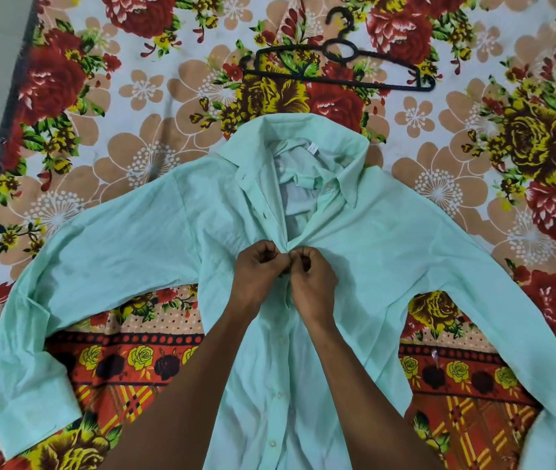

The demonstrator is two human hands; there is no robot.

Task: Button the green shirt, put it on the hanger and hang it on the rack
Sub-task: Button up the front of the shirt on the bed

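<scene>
Button hidden under curled fingers [271,256], green shirt [127,252] hem cut off

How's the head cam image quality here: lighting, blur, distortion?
Head view: soft, even light, no glare, only faint shadows under the hands; green shirt and black hanger read fairly sharp; left hand and right hand slightly soft at the fingertips on the placket; wide-angle bending shows at the edges of the floral sheet.

One head-worn camera looks steeply down, close over the shirt [354,266], with the hanger [337,67] at the far edge.
</scene>
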